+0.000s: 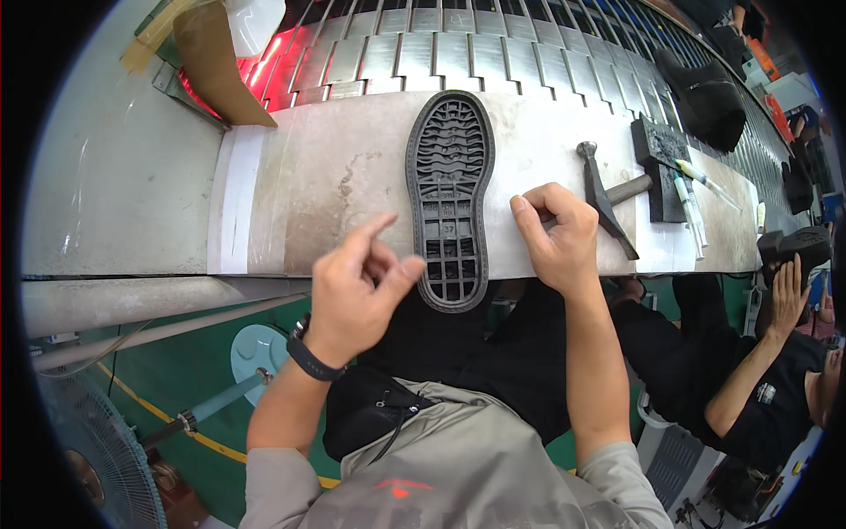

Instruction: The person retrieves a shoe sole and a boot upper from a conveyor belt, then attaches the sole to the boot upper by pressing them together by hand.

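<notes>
A black shoe sole [450, 198] lies tread side up near the middle of the workbench [308, 185], its length running from the far edge to the near edge, with the heel end overhanging the near edge slightly. The left hand [357, 295] hovers at the near edge just left of the heel; its fingers are loosely curled, index finger raised, thumb tip close to or touching the sole's edge, and it grips nothing. The right hand [557, 236] sits just right of the sole, fingers curled inward into a loose fist, holding nothing visible. A hammer [604, 196] lies on the bench just beyond the right hand. Further right stand a dark block [656, 159] and several white pens [692, 198]. Behind the far edge runs a slatted metal conveyor [493, 53]. At the right end, another person's hand [787, 295] holds a dark shoe [797, 247].
</notes>
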The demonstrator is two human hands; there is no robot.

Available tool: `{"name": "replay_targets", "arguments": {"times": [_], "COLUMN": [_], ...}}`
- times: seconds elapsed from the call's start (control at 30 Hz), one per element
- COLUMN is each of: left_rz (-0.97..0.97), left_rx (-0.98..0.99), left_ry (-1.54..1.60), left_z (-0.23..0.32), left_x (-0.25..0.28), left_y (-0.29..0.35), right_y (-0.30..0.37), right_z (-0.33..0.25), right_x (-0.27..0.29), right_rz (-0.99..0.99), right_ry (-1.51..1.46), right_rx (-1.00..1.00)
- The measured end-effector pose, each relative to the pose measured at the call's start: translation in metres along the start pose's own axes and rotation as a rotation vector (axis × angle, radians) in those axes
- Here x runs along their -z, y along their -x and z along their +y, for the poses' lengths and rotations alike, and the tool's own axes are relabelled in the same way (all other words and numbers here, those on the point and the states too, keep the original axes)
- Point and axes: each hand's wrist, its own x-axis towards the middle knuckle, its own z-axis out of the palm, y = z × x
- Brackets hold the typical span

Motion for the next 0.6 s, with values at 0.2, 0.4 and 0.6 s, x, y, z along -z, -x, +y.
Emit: {"name": "replay_targets", "arguments": {"times": [0.2,0.4,0.6], "left_rz": [0.036,-0.041,-0.128], "left_rx": [-0.373,-0.473,-0.366], "left_ry": [-0.254,-0.424,-0.373], "left_z": [0.011,0.003,-0.003], "left_x": [0.001,-0.034,-0.046], "left_y": [-0.104,-0.223,-0.223], "right_y": [0.007,0.068,0.084], "right_z": [-0.007,-0.074,-0.055], "right_x": [0.002,-0.022,-0.04], "right_rz": [0.029,-0.121,-0.082], "right_ry": [-0.028,0.047,0.142], "right_rx": [-0.099,0.089,0.147]}}
